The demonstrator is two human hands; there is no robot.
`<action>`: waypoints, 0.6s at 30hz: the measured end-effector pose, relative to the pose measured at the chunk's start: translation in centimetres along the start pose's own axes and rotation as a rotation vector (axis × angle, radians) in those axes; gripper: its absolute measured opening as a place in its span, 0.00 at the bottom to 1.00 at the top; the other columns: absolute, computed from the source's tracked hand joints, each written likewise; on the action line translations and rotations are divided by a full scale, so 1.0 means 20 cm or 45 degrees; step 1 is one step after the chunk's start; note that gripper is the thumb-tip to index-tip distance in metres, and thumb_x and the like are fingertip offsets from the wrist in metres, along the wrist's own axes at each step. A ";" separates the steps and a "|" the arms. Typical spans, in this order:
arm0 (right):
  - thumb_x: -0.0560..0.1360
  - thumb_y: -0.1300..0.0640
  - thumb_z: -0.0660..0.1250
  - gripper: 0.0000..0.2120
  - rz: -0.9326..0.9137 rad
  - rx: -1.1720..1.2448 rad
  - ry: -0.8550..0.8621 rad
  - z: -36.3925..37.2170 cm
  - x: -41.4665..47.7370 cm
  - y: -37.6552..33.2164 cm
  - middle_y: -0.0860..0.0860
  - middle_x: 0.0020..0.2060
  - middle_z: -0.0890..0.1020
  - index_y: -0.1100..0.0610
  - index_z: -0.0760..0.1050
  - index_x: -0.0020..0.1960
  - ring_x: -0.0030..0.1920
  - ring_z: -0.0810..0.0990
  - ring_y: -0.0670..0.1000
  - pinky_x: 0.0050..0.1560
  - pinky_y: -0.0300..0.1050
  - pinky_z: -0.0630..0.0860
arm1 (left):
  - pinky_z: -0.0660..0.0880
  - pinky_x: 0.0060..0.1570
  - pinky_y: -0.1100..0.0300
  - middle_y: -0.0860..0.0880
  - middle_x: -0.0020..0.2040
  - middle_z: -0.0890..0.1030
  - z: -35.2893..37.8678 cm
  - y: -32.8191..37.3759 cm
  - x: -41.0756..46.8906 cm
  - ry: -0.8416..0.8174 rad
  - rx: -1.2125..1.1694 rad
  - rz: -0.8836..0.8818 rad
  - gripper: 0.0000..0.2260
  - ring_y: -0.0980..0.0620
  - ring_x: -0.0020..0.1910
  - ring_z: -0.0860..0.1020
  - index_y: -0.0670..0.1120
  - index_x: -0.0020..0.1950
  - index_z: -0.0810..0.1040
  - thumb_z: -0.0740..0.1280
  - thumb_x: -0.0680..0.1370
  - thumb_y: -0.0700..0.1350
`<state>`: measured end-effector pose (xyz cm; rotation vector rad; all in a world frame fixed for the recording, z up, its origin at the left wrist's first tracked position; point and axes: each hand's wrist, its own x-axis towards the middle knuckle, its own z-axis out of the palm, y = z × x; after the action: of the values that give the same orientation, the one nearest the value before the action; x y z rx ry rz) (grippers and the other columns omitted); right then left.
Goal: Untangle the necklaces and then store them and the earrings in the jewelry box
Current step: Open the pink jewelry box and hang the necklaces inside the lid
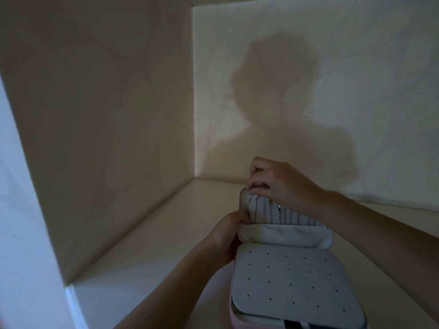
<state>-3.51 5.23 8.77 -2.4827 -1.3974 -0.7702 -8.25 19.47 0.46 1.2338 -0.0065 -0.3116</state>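
A shaded side wall (pixel 95 115) meets a brighter far wall (pixel 368 55) bearing a soft shadow (pixel 273 103), both walls cream and faintly patterned, above a pale surface (pixel 154 233) in dim light.

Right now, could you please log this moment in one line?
jewelry box: open | right hand: pinching at lid top edge | left hand: grips lid left side | necklaces: hanging inside lid
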 end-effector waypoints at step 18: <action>0.76 0.61 0.68 0.06 0.517 0.293 0.562 -0.12 -0.21 0.14 0.47 0.46 0.79 0.55 0.80 0.51 0.45 0.77 0.43 0.45 0.30 0.71 | 0.77 0.48 0.53 0.41 0.45 0.84 -0.05 0.03 -0.01 0.081 -0.118 0.076 0.13 0.46 0.43 0.82 0.39 0.53 0.81 0.58 0.76 0.40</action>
<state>-3.69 -0.37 8.81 -2.1394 -0.7524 -0.9264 -8.12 20.53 0.66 1.1488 0.0256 -0.2186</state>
